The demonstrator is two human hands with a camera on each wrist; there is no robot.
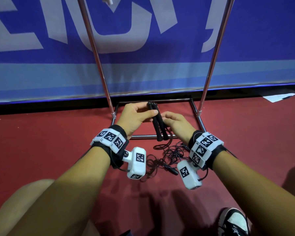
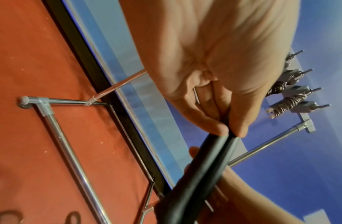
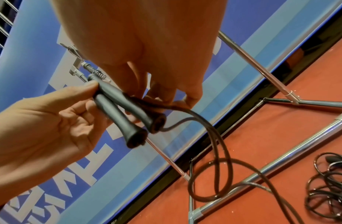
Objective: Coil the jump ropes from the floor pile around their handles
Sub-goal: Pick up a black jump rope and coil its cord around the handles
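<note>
— Two black handles [image 1: 157, 122] side by side, one rope in hand. Which step is this?

— By my reading, the very start of the wrap. The left hand [image 1: 134, 117] pinches the pair near their top ends, thumb over the front. The right hand [image 1: 175, 122] has its fingers [image 3: 178, 97] curled on the rope [image 3: 210, 144] where it first crosses the handles — hardly any turns laid yet.

— And the rest of the rope?

— It hangs from the handle bottoms in loose loops down to the red floor [image 1: 49, 142], toward the tangled pile [image 1: 167, 157] below the wrists.

— What does the next move ask?

— Likely the left hand keeping the handles steady while the right carries rope round them, drawing slack up without dragging the pile along.

— Room to work?

— To the left, open floor. Ahead, the chrome rack base [image 1: 160, 136] lies under the handles, its uprights either side — a swinging loop could catch there. The blue banner [image 1: 160, 74] stands behind it. To the right, more floor and a shoe [image 1: 233, 222] near the forearm.
</note>
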